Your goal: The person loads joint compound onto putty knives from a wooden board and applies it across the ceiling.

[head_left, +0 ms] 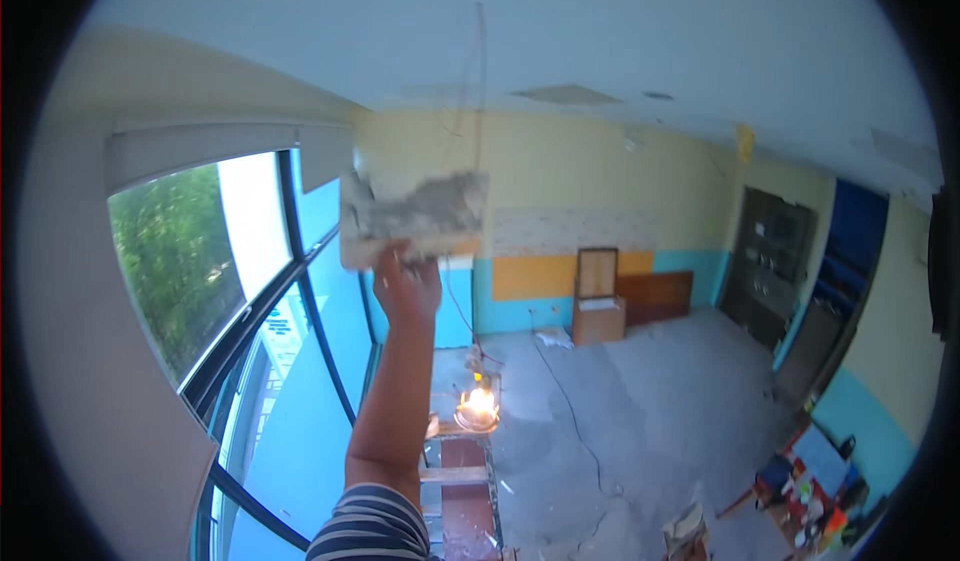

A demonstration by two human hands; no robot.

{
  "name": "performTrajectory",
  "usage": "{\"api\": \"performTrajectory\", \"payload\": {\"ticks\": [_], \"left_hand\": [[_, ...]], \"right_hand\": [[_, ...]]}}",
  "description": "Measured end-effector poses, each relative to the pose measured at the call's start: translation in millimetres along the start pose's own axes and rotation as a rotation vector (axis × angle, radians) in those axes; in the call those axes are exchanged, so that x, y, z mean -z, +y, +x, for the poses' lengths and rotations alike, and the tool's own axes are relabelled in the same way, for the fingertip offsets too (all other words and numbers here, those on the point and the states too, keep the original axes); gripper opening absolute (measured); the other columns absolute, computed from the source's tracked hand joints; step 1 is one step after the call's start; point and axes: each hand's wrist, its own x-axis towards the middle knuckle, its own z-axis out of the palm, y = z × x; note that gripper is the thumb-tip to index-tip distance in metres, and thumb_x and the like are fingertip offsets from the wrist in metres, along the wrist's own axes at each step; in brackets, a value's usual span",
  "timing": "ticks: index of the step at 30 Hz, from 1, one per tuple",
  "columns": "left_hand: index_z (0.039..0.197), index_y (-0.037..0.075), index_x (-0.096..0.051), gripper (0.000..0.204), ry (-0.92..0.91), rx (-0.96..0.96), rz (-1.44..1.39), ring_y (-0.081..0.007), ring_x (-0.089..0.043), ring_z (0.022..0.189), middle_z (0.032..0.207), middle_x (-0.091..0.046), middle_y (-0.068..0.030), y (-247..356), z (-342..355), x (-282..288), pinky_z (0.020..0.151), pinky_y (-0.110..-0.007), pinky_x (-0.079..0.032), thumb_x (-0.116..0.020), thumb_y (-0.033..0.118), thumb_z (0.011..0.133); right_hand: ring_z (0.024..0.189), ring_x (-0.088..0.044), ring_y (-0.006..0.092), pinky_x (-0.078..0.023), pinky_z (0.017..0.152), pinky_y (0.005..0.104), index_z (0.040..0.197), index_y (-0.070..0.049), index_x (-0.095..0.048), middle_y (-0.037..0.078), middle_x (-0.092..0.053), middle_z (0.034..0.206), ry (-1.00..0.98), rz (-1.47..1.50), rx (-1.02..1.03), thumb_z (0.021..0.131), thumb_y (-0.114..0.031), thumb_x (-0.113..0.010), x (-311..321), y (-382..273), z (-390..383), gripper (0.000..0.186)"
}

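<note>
My left hand is raised at the end of an outstretched arm, in front of the window side of the room. Its fingers are closed on the lower edge of a pale rectangular board. A rough grey layer, like wet plaster or mortar, covers much of the board's face. Motion blurs the board and the fingers, so the exact grip is hard to make out. My right hand is out of view.
Below stand a ladder-like frame and a glowing bulb in a hoop. Tall dark-framed windows line the left. A cable crosses the grey floor. A cabinet stands far off; a cluttered table sits lower right.
</note>
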Motion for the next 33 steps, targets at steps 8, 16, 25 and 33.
{"api": "performTrajectory", "payload": {"ticks": [8, 16, 25, 33], "left_hand": [[0.111, -0.004, -0.056, 0.032, 0.338, 0.282, -0.742, -0.0261, -0.061, 0.098, 0.106, -0.063, -0.0154, 40.8, 289.8, 12.9, 0.082, -0.037, -0.047, -0.06, 0.008, 0.082], [0.106, -0.005, -0.058, 0.035, 0.349, 0.164, -0.2, -0.0274, -0.064, 0.089, 0.098, -0.065, -0.0168, 31.9, 371.4, 5.1, 0.08, -0.038, -0.049, -0.057, 0.017, 0.08], [0.105, -0.002, -0.059, 0.034, 0.423, 0.127, -0.066, -0.0329, -0.064, 0.087, 0.091, -0.066, -0.0173, 48.0, 397.8, -27.1, 0.079, -0.042, -0.05, -0.055, 0.02, 0.079], [0.124, -0.009, -0.05, 0.056, 0.509, 0.058, -0.058, -0.0376, -0.062, 0.097, 0.11, -0.058, -0.0256, 75.4, 416.7, -86.4, 0.087, -0.042, -0.05, -0.062, 0.021, 0.077]], "right_hand": [[0.04, -0.04, 0.0112, -0.027, 0.031, 0.0259, 0.077, -0.022, -0.052, -0.005, -0.045, 0.06, -0.133, -0.21, -0.039, 0.094, -0.049, -0.048, -25.6, -3.7, 33.6, 0.032], [0.047, -0.037, 0.0099, -0.03, 0.04, 0.0222, 0.079, -0.021, -0.049, -0.007, -0.038, 0.06, -0.187, -0.302, 0.145, 0.095, -0.042, -0.049, -91.0, 6.9, 30.4, 0.027], [0.052, -0.043, 0.0115, -0.035, 0.042, 0.0263, 0.08, -0.022, -0.051, -0.006, -0.042, 0.064, -0.224, -0.326, 0.07, 0.089, -0.049, -0.055, -31.7, -15.6, 55.0, 0.029], [0.057, -0.052, 0.0181, -0.041, 0.045, 0.0331, 0.081, -0.02, -0.057, 0.002, -0.052, 0.07, 0.077, -0.173, 0.225, 0.089, -0.053, -0.052, -3.0, -25.0, 47.7, 0.035]]}}
